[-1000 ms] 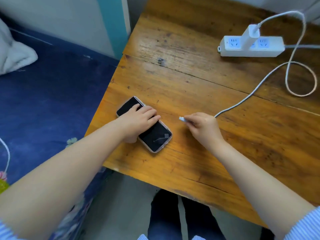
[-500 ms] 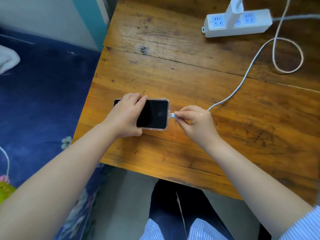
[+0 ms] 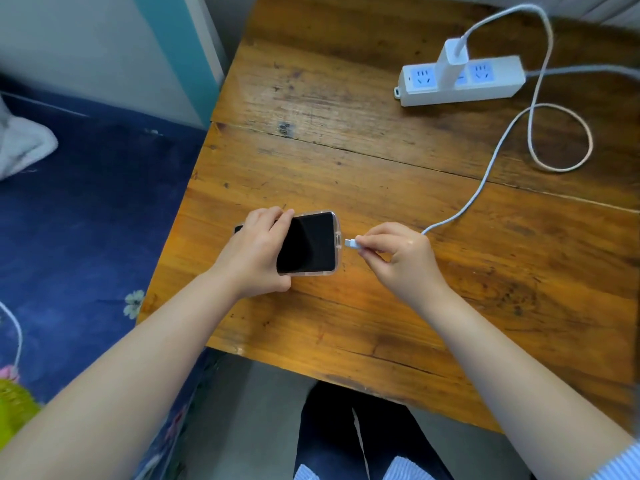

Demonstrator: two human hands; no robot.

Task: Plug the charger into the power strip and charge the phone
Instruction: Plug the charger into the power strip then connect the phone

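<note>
A black phone [image 3: 310, 242] in a clear case lies flat on the wooden table [image 3: 363, 161], screen dark. My left hand [image 3: 258, 251] grips its left half. My right hand [image 3: 398, 252] pinches the white cable's connector [image 3: 349, 242], whose tip sits just right of the phone's end, a small gap showing. The white cable [image 3: 485, 178] runs up the table, loops, and reaches a white charger [image 3: 450, 64] standing plugged in the white power strip [image 3: 460, 81] at the far right.
A bed with a dark blue flowered sheet [image 3: 86, 220] lies left of the table, with a white cloth [image 3: 24, 147] on it. The table's near edge is above my legs. The strip's own grey cord runs off to the right.
My left hand turned the phone from a slant to lie across the table. The connector came up to the phone's end and now sits slightly off it.
</note>
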